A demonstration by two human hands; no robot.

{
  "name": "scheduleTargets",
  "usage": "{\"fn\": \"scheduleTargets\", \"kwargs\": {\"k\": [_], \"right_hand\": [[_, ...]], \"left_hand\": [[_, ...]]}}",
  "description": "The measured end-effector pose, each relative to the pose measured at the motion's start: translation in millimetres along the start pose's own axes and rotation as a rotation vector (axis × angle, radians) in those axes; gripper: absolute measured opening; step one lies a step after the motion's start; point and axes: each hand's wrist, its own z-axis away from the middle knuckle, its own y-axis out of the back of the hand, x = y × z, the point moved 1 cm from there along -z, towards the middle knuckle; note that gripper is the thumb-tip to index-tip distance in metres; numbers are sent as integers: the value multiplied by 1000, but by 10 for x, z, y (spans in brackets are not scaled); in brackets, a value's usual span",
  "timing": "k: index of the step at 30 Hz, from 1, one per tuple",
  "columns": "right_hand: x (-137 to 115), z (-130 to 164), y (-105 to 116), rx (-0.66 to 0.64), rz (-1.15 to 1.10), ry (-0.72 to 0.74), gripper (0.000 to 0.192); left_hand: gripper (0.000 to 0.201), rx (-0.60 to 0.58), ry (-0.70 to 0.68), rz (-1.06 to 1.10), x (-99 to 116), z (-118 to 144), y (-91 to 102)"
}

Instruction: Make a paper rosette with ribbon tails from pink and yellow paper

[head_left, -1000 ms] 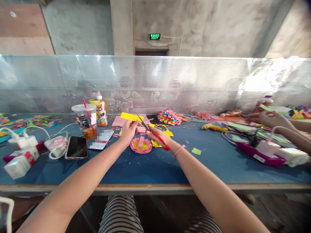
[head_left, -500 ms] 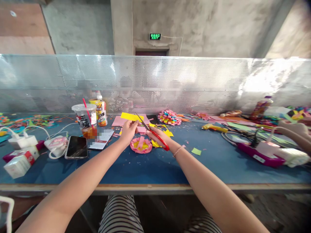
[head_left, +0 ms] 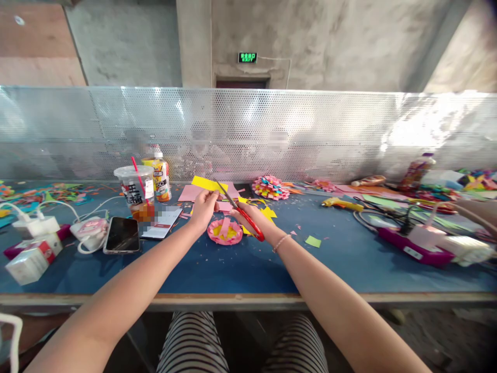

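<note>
Left hand (head_left: 202, 207) pinches yellow paper (head_left: 205, 183), seemingly at scissors (head_left: 243, 215).

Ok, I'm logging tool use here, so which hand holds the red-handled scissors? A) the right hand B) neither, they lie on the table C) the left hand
A: the right hand grips the red-handled scissors, blades pointing at the yellow paper that the left hand holds.

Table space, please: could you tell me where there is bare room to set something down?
The blue table is bare along its near edge, below the pink paper flower, and between the green scrap and the magenta device. It is crowded around the phone, cup and chargers on the left.
</note>
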Motion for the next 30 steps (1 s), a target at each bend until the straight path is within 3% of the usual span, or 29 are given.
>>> {"fn": "scheduleTargets", "kwargs": {"k": [5, 12, 19, 30], "right_hand": [[6, 21, 15, -21, -30, 45, 31], [7, 97, 146, -220, -134, 80, 36], [110, 98, 199, -250, -237, 36, 46], [53, 112, 212, -258, -206, 74, 45]], "left_hand": [[21, 21, -7, 11, 9, 3, 10], [21, 28, -79, -43, 89, -50, 99], [21, -94, -115, -153, 67, -144, 218], [18, -161, -145, -284, 23, -129, 183]]}}
